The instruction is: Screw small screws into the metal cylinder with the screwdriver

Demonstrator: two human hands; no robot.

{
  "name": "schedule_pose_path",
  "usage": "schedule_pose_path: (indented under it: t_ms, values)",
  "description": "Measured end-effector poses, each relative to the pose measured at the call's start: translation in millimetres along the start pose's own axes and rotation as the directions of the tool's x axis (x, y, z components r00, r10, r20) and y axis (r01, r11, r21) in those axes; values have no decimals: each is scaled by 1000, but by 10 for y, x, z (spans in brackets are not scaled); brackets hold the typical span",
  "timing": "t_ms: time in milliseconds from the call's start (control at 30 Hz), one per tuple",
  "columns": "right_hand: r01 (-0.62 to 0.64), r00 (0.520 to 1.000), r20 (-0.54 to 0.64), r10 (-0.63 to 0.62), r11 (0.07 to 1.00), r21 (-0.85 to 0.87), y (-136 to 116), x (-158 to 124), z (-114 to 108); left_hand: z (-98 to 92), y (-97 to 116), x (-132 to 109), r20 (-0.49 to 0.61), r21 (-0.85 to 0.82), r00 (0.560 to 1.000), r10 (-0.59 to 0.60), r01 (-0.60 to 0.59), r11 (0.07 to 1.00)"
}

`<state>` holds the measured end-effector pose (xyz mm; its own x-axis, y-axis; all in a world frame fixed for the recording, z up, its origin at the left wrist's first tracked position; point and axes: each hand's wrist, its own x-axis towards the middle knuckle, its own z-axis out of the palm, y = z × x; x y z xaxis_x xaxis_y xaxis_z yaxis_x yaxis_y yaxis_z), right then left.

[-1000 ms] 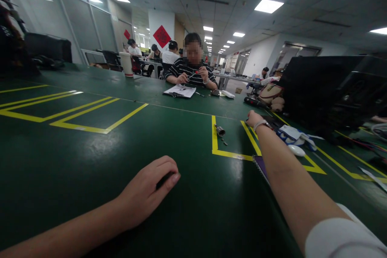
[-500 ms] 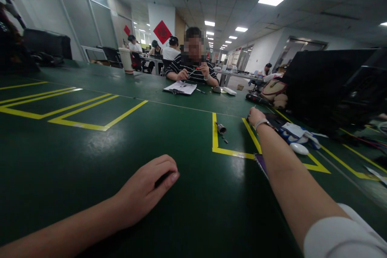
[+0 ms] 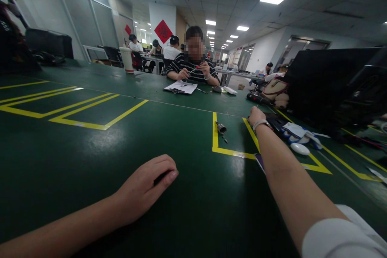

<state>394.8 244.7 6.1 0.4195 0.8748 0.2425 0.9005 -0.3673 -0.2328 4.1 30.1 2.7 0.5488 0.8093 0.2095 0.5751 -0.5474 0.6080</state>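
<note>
My left hand [image 3: 148, 187] rests on the green tabletop [image 3: 193, 217]. Its fingers are loosely curled, the thumb meeting them, and nothing shows in the grip. Stretched out to the far right, my right hand [image 3: 256, 115] has its fingers closed beside a yellow tape line. What they hold is mostly hidden; only a thin pale sliver shows above the knuckles. Left of that hand, inside the taped box, a metal cup-shaped part [image 3: 221, 128] lies on its side with a few tiny metal pieces [image 3: 225, 140] near it. A dark purple-edged flat object [image 3: 260, 162] lies partly under my right forearm.
Across the table sits a person [image 3: 193, 68] holding a thin red-ended tool over a clipboard [image 3: 180, 87]. A white mouse [image 3: 300, 148] and blue-and-white cloth [image 3: 302, 134] lie right of my arm, before a black monitor [image 3: 335, 84]. A paper cup [image 3: 127, 60] stands far left.
The view has shifted very slightly. My right hand stays at nearly the same spot with its fingers closed, and my left hand has not visibly moved on the table.
</note>
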Motion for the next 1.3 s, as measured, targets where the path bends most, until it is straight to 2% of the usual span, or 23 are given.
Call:
schedule_pose_path:
  t_ms: [200, 367, 500, 633, 700, 767, 833, 933, 1033, 1167, 1300]
  values:
    - [-45, 999, -18, 50, 976, 213, 95, -59, -149, -15, 0, 8, 51, 33, 999, -10, 8, 999]
    - [0, 999, -36, 20, 880, 476, -27, -272, -474, -12, 2, -13, 43, 66, 999, 9, -12, 998]
    - [120, 992, -46, -121, 724, 679, -347, -686, -842, -23, 48, -58, 23, 78, 1000, 21, -23, 997]
    - [208, 948, -32, -318, 540, 816, -737, -1361, -1059, -41, 89, -126, -50, 103, 997, 54, -49, 993]
    - [220, 912, -21, -410, 446, 867, -906, -1755, -1069, -50, 90, -164, -120, 121, 990, 77, -63, 991]
    - [102, 849, 46, -527, 248, 963, -1040, -2138, -1036, -60, 86, -194, -207, 145, 973, 97, -68, 987]
    - [-28, 799, 131, -587, 181, 983, -1133, -2472, -990, -69, 86, -215, -287, 169, 949, 130, -83, 982]
    - [-104, 743, 173, -646, 144, 984, -1193, -2823, -929, -77, 103, -236, -323, 186, 926, 196, -141, 972]
    - [-45, 713, 134, -688, 147, 988, -1179, -2998, -883, -58, 126, -257, -268, 172, 934, 236, -195, 966]
    - [3, 732, 112, -672, 168, 986, -1104, -3081, -814, -4, 142, -280, -227, 139, 946, 233, -206, 969]
    - [-79, 737, 158, -657, 148, 986, -1041, -3123, -741, 33, 135, -278, -162, 143, 961, 225, -203, 969]
